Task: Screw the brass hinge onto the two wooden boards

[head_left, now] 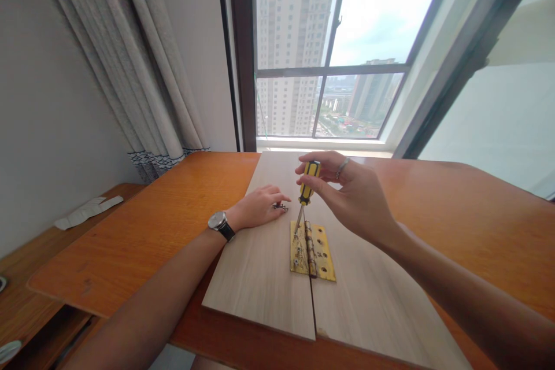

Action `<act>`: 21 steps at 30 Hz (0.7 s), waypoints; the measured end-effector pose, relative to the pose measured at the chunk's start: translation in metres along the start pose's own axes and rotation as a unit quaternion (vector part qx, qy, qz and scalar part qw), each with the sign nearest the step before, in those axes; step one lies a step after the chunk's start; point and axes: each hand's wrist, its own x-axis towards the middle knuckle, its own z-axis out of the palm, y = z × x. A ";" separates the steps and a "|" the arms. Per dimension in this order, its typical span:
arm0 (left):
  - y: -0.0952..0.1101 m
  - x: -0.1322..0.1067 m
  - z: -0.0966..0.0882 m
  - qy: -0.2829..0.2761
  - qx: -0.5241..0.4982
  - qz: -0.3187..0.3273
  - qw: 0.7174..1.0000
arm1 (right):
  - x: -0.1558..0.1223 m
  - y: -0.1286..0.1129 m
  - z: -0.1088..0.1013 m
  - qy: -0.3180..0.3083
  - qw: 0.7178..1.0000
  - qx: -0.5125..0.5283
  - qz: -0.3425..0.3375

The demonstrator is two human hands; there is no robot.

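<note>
Two pale wooden boards (260,272) lie side by side on an orange wooden table (143,231). A brass hinge (312,251) spans the seam between them. My right hand (351,196) is closed on a yellow and black screwdriver (307,185), held upright with its tip on the hinge's left leaf. My left hand (258,208), with a wristwatch (220,224) on the wrist, rests on the left board, fingers curled over a few small screws (280,206).
A large window (325,52) rises behind the table, with curtains (139,69) at the left. A lower wooden shelf (47,254) at the left carries a white folded paper (87,212). The table's near edge runs under the boards.
</note>
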 end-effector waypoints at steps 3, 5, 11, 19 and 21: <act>-0.001 0.000 0.001 0.001 0.008 0.003 1.000 | -0.001 0.001 0.000 -0.001 1.000 -0.006 -0.002; 0.000 0.000 0.001 0.001 0.011 0.003 1.000 | -0.001 0.001 0.001 -0.001 1.000 -0.006 -0.003; 0.002 0.001 0.001 -0.004 0.001 -0.001 1.000 | 0.002 -0.002 0.000 -0.029 1.000 0.011 0.007; 0.002 0.001 0.000 -0.016 0.004 0.004 1.000 | -0.002 -0.005 0.006 -0.086 0.994 0.068 0.019; 0.001 0.002 0.001 -0.020 0.007 0.005 1.000 | -0.005 -0.005 0.011 -0.092 0.989 0.110 0.028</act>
